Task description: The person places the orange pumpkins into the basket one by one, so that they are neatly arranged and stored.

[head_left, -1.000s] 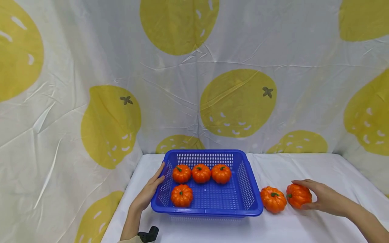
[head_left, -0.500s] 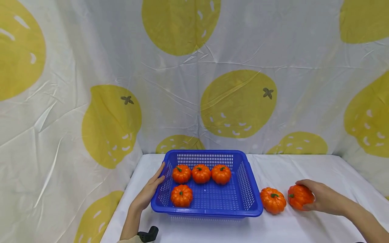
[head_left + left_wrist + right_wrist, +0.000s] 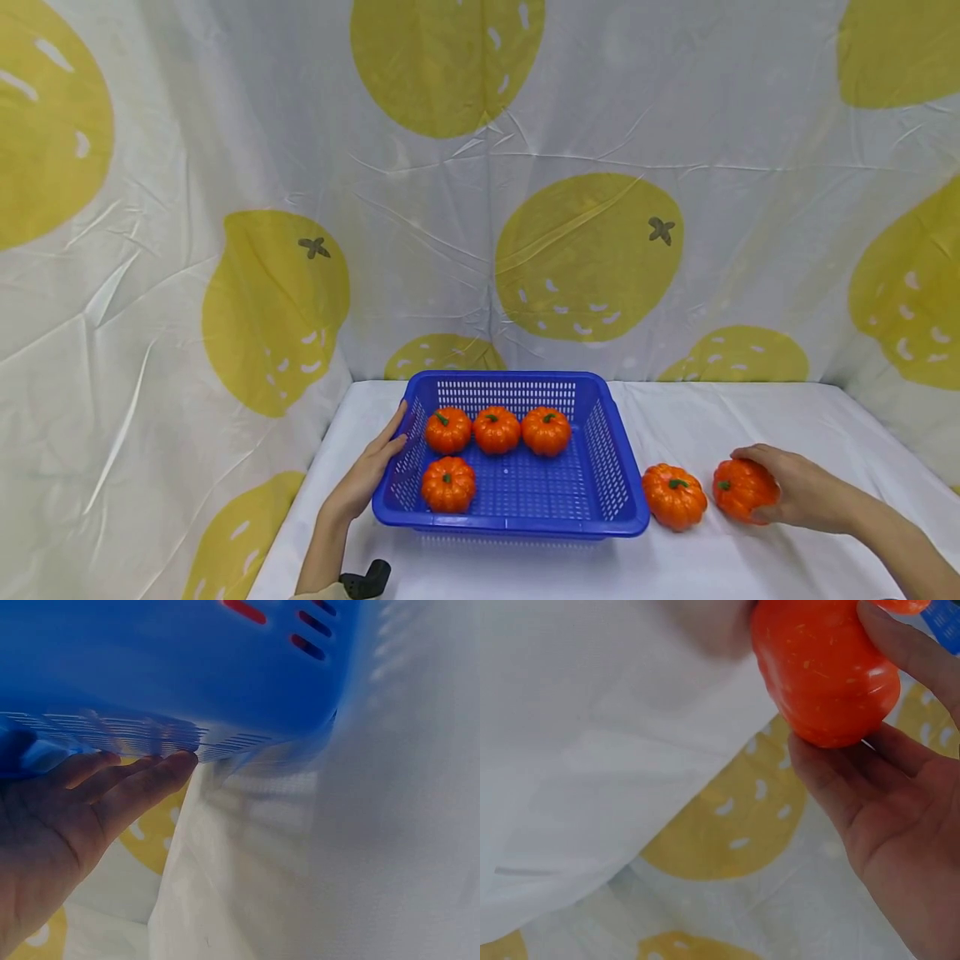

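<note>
An orange pumpkin (image 3: 742, 490) with a green stem is held by my right hand (image 3: 806, 492); thumb and fingers grip its sides in the right wrist view. Just left of it, a second pumpkin (image 3: 674, 497) lies on the white cloth, apart from the held one. My left hand (image 3: 363, 475) holds the left side of a blue plastic basket (image 3: 510, 523), thumb over the rim. In the left wrist view its fingers (image 3: 142, 784) touch the basket's outer wall. Several pumpkins (image 3: 497, 430) sit inside, a row at the back and one pumpkin (image 3: 448, 484) at front left.
A white cloth (image 3: 780, 408) covers the table. Lemon-printed curtains (image 3: 420, 250) stand close behind and at both sides. A black device (image 3: 366, 579) is strapped at the left wrist. The basket's inner front right holds bare mesh floor (image 3: 532, 492).
My right hand has closed more tightly round the pumpkin, which has shifted slightly right, away from its neighbour. The left hand and the basket stay put.
</note>
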Demonstrator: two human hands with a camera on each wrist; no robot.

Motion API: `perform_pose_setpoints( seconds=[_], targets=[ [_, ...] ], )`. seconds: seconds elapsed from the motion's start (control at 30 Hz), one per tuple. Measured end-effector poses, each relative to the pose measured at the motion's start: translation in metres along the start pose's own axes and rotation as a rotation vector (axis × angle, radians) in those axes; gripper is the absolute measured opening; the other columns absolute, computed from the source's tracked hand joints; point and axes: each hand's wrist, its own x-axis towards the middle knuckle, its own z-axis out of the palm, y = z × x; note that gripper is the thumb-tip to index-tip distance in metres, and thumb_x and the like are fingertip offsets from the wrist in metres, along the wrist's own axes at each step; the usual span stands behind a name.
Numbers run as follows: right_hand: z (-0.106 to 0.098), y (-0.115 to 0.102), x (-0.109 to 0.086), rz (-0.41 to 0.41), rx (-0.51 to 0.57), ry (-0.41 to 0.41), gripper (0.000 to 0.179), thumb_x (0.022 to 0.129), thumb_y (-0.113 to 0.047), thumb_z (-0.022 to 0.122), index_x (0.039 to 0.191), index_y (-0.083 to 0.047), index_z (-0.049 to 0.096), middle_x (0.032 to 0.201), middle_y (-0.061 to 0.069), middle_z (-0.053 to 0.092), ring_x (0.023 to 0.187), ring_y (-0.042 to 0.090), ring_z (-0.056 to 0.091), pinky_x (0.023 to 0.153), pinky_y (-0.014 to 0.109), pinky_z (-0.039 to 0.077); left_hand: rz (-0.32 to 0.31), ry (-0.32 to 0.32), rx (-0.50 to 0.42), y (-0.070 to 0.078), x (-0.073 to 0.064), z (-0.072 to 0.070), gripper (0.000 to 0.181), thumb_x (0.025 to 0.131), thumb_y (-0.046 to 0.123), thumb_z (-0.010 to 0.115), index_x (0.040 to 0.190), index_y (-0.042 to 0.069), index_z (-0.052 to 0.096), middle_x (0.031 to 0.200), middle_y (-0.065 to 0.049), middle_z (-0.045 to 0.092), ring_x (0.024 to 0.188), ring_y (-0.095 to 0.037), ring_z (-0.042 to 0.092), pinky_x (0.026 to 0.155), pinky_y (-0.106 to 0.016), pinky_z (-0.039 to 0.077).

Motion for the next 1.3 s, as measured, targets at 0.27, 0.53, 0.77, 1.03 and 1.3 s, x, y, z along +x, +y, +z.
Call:
perform_pose_setpoints(
  seconds=[0.27, 0.53, 0.77, 1.03, 1.3],
  targets=[
    [0.000, 0.004, 0.001, -0.028, 0.023, 0.014, 0.075, 0.062, -0.024, 0.097, 0.124, 0.001, 0.063, 0.113, 0.006, 0.070, 0.095, -0.006, 0.056, 0.078, 0.016, 0.054, 0.006, 0.005, -0.004, 0.000, 0.000, 0.000, 0.059, 0.112, 0.027, 0.035, 0.168, 0.028, 0.015, 0.176, -0.009, 0.006, 0.163, -0.038, -0.003, 0.128, -0.062, -0.003],
    [0.002, 0.007, 0.007, -0.161, 0.091, 0.249, 0.071, 0.066, -0.017, 0.097, 0.127, -0.003, 0.064, 0.117, -0.010, 0.065, 0.101, -0.013, 0.055, 0.076, 0.007, 0.050, -0.004, 0.008, 0.004, -0.001, 0.000, 0.001, 0.059, 0.112, 0.027, 0.036, 0.168, 0.028, 0.015, 0.176, -0.008, 0.006, 0.163, -0.038, -0.002, 0.127, -0.062, -0.003],
    [-0.015, -0.008, 0.022, -0.103, 0.261, 0.261, 0.073, 0.075, -0.013, 0.092, 0.140, -0.006, 0.059, 0.136, -0.033, 0.051, 0.121, -0.028, 0.041, 0.083, 0.005, 0.050, 0.003, 0.014, 0.012, -0.001, 0.000, 0.002, 0.059, 0.112, 0.026, 0.035, 0.168, 0.026, 0.015, 0.176, -0.009, 0.007, 0.163, -0.039, -0.001, 0.128, -0.062, -0.003],
    [-0.028, -0.033, 0.043, -0.011, 0.410, 0.221, 0.075, 0.085, -0.015, 0.084, 0.151, -0.007, 0.049, 0.137, -0.040, 0.041, 0.118, -0.029, 0.040, 0.085, 0.007, 0.052, 0.001, 0.018, 0.016, 0.000, 0.000, 0.001, 0.059, 0.112, 0.027, 0.036, 0.167, 0.028, 0.016, 0.176, -0.008, 0.008, 0.163, -0.038, -0.001, 0.128, -0.062, -0.003],
    [-0.030, -0.058, 0.067, 0.028, 0.503, 0.158, 0.073, 0.090, -0.017, 0.080, 0.153, -0.005, 0.045, 0.145, 0.001, 0.056, 0.115, -0.027, 0.045, 0.087, 0.013, 0.055, 0.000, 0.017, 0.001, 0.001, -0.001, 0.001, 0.059, 0.112, 0.027, 0.037, 0.167, 0.028, 0.016, 0.176, -0.009, 0.007, 0.163, -0.039, -0.001, 0.127, -0.062, -0.003]
  ],
)
